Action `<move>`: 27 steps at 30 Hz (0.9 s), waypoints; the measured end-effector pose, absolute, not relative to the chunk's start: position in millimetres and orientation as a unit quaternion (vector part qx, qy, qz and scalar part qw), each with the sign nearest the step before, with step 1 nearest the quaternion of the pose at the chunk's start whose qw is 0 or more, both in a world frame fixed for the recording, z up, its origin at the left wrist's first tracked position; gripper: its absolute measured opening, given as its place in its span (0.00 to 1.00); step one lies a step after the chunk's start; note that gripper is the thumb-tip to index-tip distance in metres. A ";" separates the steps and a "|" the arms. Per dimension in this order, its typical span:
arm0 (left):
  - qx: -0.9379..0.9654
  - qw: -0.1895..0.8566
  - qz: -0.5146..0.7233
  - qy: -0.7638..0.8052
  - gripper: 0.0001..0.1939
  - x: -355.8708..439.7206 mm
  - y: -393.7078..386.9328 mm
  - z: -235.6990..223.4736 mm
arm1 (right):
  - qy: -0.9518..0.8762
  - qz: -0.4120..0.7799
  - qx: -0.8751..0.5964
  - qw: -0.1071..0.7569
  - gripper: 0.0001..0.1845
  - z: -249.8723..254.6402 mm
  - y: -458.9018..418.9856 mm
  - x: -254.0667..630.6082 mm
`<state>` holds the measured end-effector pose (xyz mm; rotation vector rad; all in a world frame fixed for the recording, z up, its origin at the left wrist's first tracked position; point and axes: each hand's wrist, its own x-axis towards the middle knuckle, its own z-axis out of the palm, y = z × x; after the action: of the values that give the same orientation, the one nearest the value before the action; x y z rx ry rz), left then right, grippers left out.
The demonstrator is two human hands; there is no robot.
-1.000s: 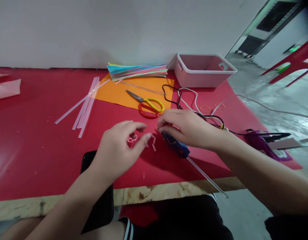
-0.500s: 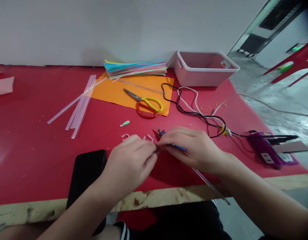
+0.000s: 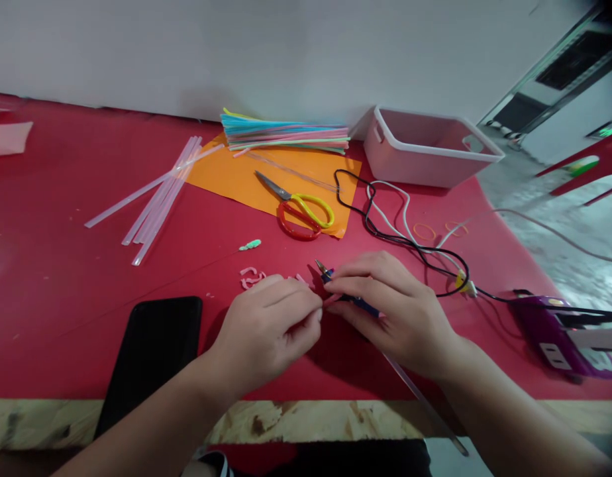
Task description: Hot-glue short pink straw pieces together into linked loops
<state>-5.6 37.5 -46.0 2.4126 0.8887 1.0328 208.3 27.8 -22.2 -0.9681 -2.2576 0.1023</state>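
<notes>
A short pink fuzzy piece, apparently pipe cleaner [image 3: 330, 300], lies between the fingertips of both hands. My left hand [image 3: 271, 324] is closed in a pinch at its left end. My right hand [image 3: 390, 305] is curled around a blue hot glue gun [image 3: 368, 307], its metal nozzle poking out past the fingers. Most of the gun's body is hidden under the hand. From behind the palm a clear glue stick [image 3: 425, 404] slants toward the table's front edge. Several short curled pink pieces [image 3: 249, 278] lie just beyond my left hand, near a small mint-green piece [image 3: 250, 245].
Scissors [image 3: 301, 211] lie on orange paper [image 3: 226, 179], before bundled pipe cleaners [image 3: 286, 132]. Translucent glue sticks [image 3: 157, 202] are left, a black phone [image 3: 150, 358] near my left forearm. Right are a pink bin [image 3: 430, 156], tangled cords [image 3: 395, 228] and a purple device [image 3: 559, 338].
The view has shifted slightly. My hands have drawn a little apart, showing more of the pink piece, and my right hand's fingers are raised a bit.
</notes>
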 end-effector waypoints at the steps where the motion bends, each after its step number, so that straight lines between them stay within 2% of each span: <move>1: 0.855 0.187 0.367 0.315 0.07 -5.5 37.5 -46.6 | -0.867 0.036 -0.368 0.335 0.06 -21.9 28.5 208.5; 4: 0.861 0.186 0.351 0.317 0.07 -5.6 37.2 -48.4 | -0.876 0.051 -0.349 0.330 0.02 -22.9 29.9 208.5; 10: 0.864 0.165 0.355 0.315 0.07 -5.6 37.1 -49.6 | -0.872 0.069 -0.347 0.338 0.01 -27.7 31.5 207.4; 17: 0.865 0.149 0.379 0.292 0.09 -3.1 36.7 -46.8 | -0.865 0.082 -0.337 0.363 0.05 -23.1 27.2 203.9; 19: 0.867 0.152 0.380 0.284 0.09 -2.7 36.1 -47.1 | -0.829 0.074 -0.383 0.400 0.02 -21.4 27.3 207.1; 22: 0.857 0.174 0.387 0.292 0.07 -2.8 36.0 -47.7 | -0.722 0.020 -0.513 0.463 0.11 -22.4 32.7 217.2; 23: 0.851 0.180 0.392 0.300 0.07 -3.0 36.2 -47.6 | -0.698 -0.004 -0.549 0.460 0.13 -23.6 35.3 220.5; 25: 0.838 0.191 0.398 0.320 0.06 -3.2 36.9 -46.6 | -0.700 -0.032 -0.562 0.440 0.05 -26.5 39.3 224.4; 26: 0.833 0.199 0.398 0.328 0.07 -3.3 37.2 -45.8 | -0.713 -0.022 -0.551 0.434 0.11 -27.7 40.1 224.4; 27: 0.828 0.209 0.398 0.335 0.07 -3.3 37.5 -45.0 | -0.729 0.005 -0.534 0.428 0.21 -28.3 39.7 223.0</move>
<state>-3.3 37.5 -45.0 2.3047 0.9309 1.1068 223.0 39.7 -28.3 -1.3325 -1.8206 0.0124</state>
